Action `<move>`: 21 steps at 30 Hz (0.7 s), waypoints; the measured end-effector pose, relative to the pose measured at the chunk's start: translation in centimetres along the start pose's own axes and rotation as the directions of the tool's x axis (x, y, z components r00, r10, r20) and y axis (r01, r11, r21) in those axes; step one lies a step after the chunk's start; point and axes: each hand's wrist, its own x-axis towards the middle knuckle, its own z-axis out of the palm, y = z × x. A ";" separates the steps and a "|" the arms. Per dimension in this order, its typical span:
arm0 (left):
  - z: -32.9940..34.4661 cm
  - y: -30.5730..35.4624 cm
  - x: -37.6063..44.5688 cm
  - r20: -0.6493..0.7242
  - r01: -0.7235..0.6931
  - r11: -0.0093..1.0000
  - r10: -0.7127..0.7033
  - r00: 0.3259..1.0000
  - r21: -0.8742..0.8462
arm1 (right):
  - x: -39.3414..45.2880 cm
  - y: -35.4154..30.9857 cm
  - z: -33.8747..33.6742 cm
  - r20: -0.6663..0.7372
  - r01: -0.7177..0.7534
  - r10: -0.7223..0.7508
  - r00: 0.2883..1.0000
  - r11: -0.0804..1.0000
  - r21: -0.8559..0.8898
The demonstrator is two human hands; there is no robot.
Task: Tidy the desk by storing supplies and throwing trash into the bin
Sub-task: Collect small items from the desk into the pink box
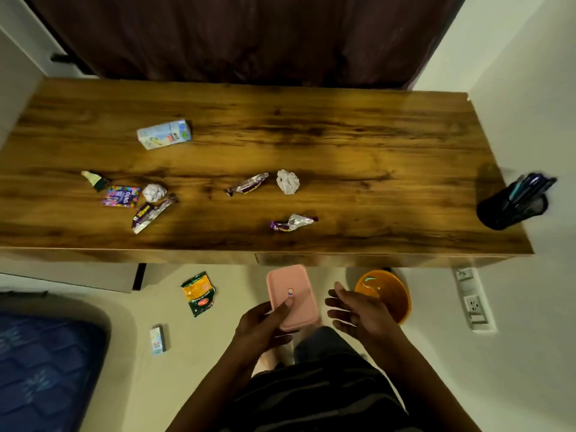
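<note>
Judging by what lies about, the tidying is only partly done: most of the trash is not yet binned. The counter (343, 145), a long slab with a glossy dark-grained wood finish, carries the litter. At its right end a black mesh pen holder (511, 207) stands with pens in it, so that part of the supplies looks stored already.

On the floor just under the counter's front edge sits the bin (389, 294), a round orange bowl of smooth plastic with something small and pale inside.

The left hand (265, 322) grips a flat pink box (291, 294) of matte plastic with rounded corners, thumb pressed on its lid beside a small sticker, held below the counter edge. The right hand (358, 310) hangs open next to it, fingers spread, holding nothing.

Left to clear from the counter:
- a rectangular milk carton (164, 134), lying on its side;
- a glossy candy box (121, 196) in purple and pink;
- three crinkled foil wrappers, purple and silver: (152, 212), (247, 183), (293, 222);
- two crumpled paper balls, white and creased: (288, 181) and (154, 192);
- a small cone-shaped scrap (95, 179), cream and dark; I cannot tell what it is.

On the floor lie a green-and-orange snack packet (199, 294) and a small carton (158, 339).
</note>
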 end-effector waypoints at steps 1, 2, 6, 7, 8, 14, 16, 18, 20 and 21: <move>-0.5 -0.3 -0.7 -0.010 0.003 1.000 -0.003 1.000 -0.016 | 0.9 0.6 -0.4 0.000 -0.055 0.055 0.998 0.997 0.046; -0.8 -0.7 -1.2 -0.022 0.004 0.999 -0.004 1.000 -0.034 | 1.9 1.2 -0.9 -0.005 -0.096 0.098 0.995 0.989 0.111; -0.7 -2.3 -2.8 -0.087 0.005 0.995 -0.013 0.996 -0.096 | 6.5 3.5 -2.2 -0.035 -0.138 0.158 0.987 0.933 0.331; -0.4 -2.6 -3.1 -0.095 0.005 0.993 -0.016 0.995 -0.114 | 7.8 4.0 -2.4 -0.030 -0.132 0.157 0.987 0.907 0.399; 0.0 -3.2 -3.2 -0.101 -0.007 0.990 -0.007 0.995 -0.139 | 9.1 4.3 -2.7 -0.025 -0.127 0.158 0.987 0.869 0.478; 4.0 -5.5 -3.9 -0.177 -0.074 0.926 0.008 0.984 -0.370 | 16.8 5.8 -4.0 0.032 -0.124 0.190 0.981 0.496 0.860; 5.1 -6.3 -4.4 -0.149 -0.059 0.930 0.004 0.989 -0.364 | 19.0 5.6 -4.1 0.011 -0.083 0.177 0.984 0.408 0.909; 5.9 -7.0 -5.5 -0.174 -0.070 0.917 0.001 0.985 -0.392 | 20.8 5.0 -4.4 -0.022 -0.040 0.169 0.985 0.354 0.934; 6.9 -6.6 -7.3 -0.210 -0.102 0.907 0.015 0.978 -0.409 | 22.4 4.4 -4.9 -0.029 -0.009 0.115 0.993 0.322 0.947; 6.5 -6.9 -9.5 -0.196 -0.138 0.875 0.050 0.979 -0.465 | 22.9 4.3 -5.2 -0.027 -0.005 0.096 0.995 0.316 0.949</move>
